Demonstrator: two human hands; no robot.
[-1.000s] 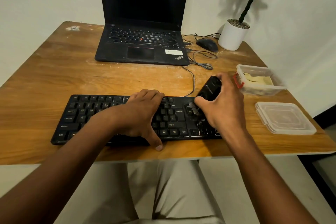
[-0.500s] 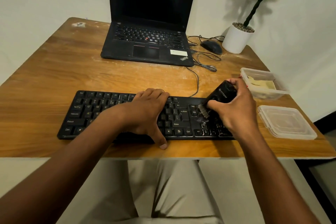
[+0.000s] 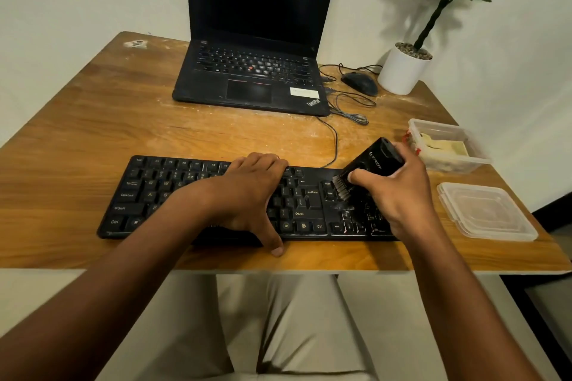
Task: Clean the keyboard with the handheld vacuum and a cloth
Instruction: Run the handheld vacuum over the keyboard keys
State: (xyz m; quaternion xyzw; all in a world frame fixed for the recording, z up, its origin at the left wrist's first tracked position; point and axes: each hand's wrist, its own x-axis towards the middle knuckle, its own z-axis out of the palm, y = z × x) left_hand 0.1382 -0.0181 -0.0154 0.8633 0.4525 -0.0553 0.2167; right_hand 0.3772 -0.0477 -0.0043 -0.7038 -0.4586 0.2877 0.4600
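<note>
The table [image 3: 93, 139] is glossy wood-grain with pale dusty streaks. The keyboard [image 3: 145, 195] is matt black plastic, speckled with dust at its right end. The handheld vacuum [image 3: 376, 158] looks smooth black plastic with a bristle brush [image 3: 340, 187]. Both containers, [image 3: 445, 145] and [image 3: 486, 210], are clear plastic.

One head-worn view looks forward and down, close over the table [image 3: 93, 145] (wide-angle).

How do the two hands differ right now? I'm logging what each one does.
The left hand rests on the middle of the keyboard, holding nothing; the right hand grips the vacuum. The left lies palm down, thumb on the front edge; the right tilts the brush onto the keys. Both are over the keyboard.
</note>
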